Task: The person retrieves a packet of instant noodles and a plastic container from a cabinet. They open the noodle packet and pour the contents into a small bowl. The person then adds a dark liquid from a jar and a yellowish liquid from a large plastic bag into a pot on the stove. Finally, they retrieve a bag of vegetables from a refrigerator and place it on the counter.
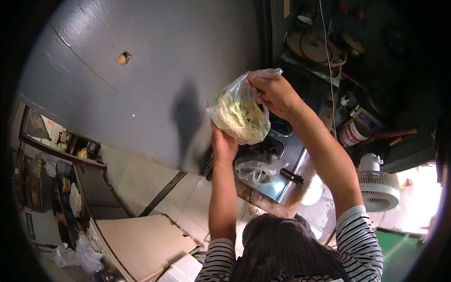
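Observation:
A clear plastic bag (238, 116) of pale, thin vegetable shreds and green pieces is held up between my hands, in front of the dark grey wall. My right hand (274, 94) is closed on the gathered top of the bag. Its lower left side rests in my left hand (224, 144), whose thumb shows while the other fingers are mostly hidden behind the bag. Below it, a second clear plastic bag (261, 170) lies on the metal counter (278, 187); its contents are hard to make out.
At the right stand a white fan (378, 188) and a white bucket with a red label (352, 134). A thin white cord (327, 56) hangs nearby. A flat brown board (145, 244) lies at the lower left, close to crumpled plastic bags (84, 254). The grey wall (155, 84) has a small hole.

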`<state>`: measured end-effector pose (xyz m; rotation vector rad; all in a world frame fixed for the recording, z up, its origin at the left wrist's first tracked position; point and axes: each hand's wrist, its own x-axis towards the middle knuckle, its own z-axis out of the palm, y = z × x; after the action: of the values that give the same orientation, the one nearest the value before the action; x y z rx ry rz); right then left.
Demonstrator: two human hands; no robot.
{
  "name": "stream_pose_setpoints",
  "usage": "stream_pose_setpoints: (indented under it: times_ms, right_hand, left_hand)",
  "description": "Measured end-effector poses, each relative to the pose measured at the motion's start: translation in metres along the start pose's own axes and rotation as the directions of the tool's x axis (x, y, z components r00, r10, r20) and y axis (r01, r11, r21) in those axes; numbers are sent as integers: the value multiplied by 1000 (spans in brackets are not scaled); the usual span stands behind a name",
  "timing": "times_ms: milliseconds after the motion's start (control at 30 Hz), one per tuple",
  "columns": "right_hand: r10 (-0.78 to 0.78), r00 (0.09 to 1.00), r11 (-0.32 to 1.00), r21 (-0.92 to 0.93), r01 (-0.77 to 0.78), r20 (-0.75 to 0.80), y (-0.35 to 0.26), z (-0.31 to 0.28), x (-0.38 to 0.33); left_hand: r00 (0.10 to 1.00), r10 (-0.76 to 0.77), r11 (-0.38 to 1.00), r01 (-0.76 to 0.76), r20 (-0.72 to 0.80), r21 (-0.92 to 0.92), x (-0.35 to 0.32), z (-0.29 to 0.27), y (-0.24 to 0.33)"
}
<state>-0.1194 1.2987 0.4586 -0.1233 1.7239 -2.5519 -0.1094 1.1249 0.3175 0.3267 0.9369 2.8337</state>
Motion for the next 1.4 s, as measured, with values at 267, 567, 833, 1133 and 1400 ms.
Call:
stream_pose_setpoints:
  times_ms: [267,567,833,1133,1400]
  right_hand:
    - [38,999,971,235,-35,-10,-37,-51,6]
    - [-47,940,998,-48,33,-337,-15,-110,-10]
    - [-477,875,531,-819,217,-78,-7,-111,20]
    - [-319,948,938,-138,317,12,6,-125,37]
    - [-312,948,890,331,313,-58,23,-143,45]
  left_hand:
    - [995,54,996,-48,81,-78,77,50,-41]
    - [977,-180,971,195,114,-141,117,76,-39]
    - [968,-239,971,240,75,-8,132,84,-44]
    - [978,22,690,-166,208,705,159,112,-41]
    - [803,136,-109,-570,580,814,168,153,-48]
